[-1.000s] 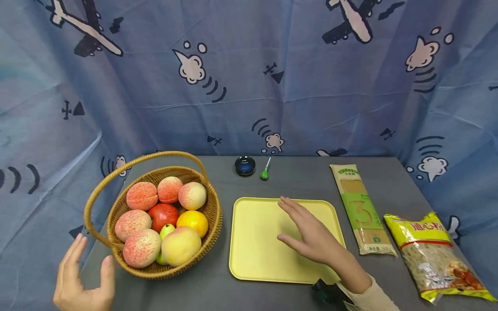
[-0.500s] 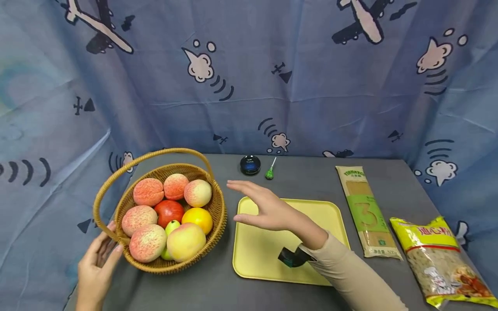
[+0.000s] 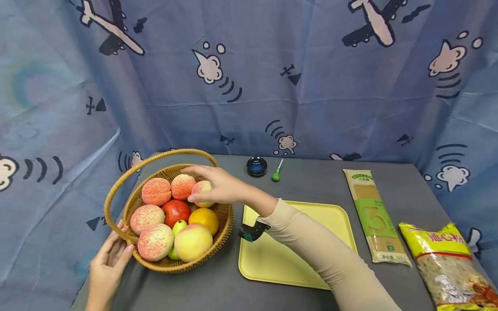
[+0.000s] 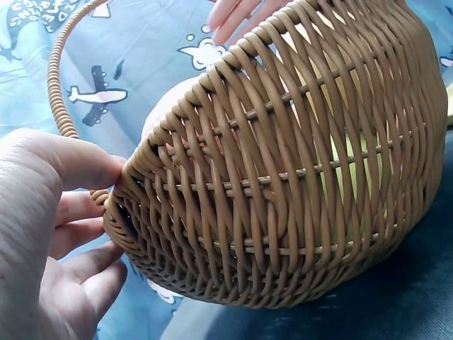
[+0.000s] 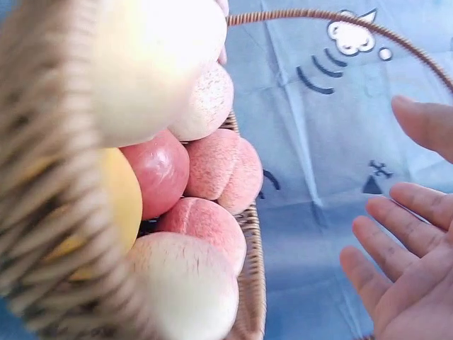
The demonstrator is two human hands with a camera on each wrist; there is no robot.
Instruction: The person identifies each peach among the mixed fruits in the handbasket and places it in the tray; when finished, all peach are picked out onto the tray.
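Observation:
A wicker basket (image 3: pixel 167 268) with a tall hoop handle holds several peaches (image 3: pixel 154 242), a red apple-like fruit (image 3: pixel 176 211), an orange (image 3: pixel 206 220) and a green pear-like fruit (image 3: pixel 179 226). My left hand (image 3: pixel 106 264) grips the basket's left rim beside the foot of the handle; in the left wrist view its thumb (image 4: pixel 92 161) presses the woven edge. Over the back right of the fruit hovers my right hand (image 3: pixel 218 185), fingers spread and nothing in it, partly covering a pale peach (image 3: pixel 201 202). The right wrist view shows its palm (image 5: pixel 417 283) facing the fruit, apart from it.
A yellow tray (image 3: pixel 288 263) lies right of the basket, under the right forearm. Behind it are a tuna can (image 3: pixel 256 166) and a green lollipop (image 3: pixel 276 175). A noodle pack (image 3: pixel 375 216) and a yellow-topped pasta bag (image 3: pixel 443 263) lie on the right. A blue curtain (image 3: pixel 249 108) hangs behind.
My right hand has moved left from above the tray to over the fruit. My left hand has come up to the basket and taken hold of its rim. The view has shifted slightly left.

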